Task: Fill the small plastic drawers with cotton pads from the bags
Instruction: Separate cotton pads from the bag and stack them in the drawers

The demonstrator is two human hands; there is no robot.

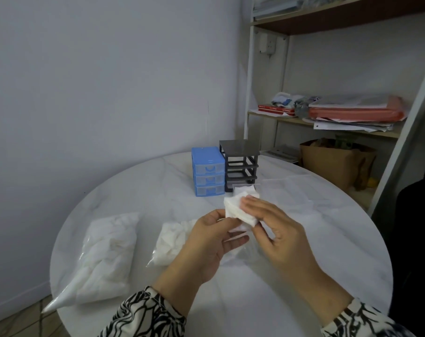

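Both hands hold a stack of cotton pads (pixel 238 211) above the tabletop (pixel 255 300).
Left hand (pixel 206 249) and right hand (pixel 277 232) fingers pinch the stack; blue drawers (pixel 207 171) stand far, two bags (pixel 109 254) near left.

A plain pale wall (pixel 97 81) stood behind a round white table (pixel 304 276) with faint marbling. At the right stood a shelf unit (pixel 249 93) with a white frame and wooden boards, which carried papers (pixel 352 125) and red books (pixel 276 110). A brown paper bag (pixel 328 164) stood below. The floor (pixel 16 322) at the lower left was tiled. The light was dim and even.
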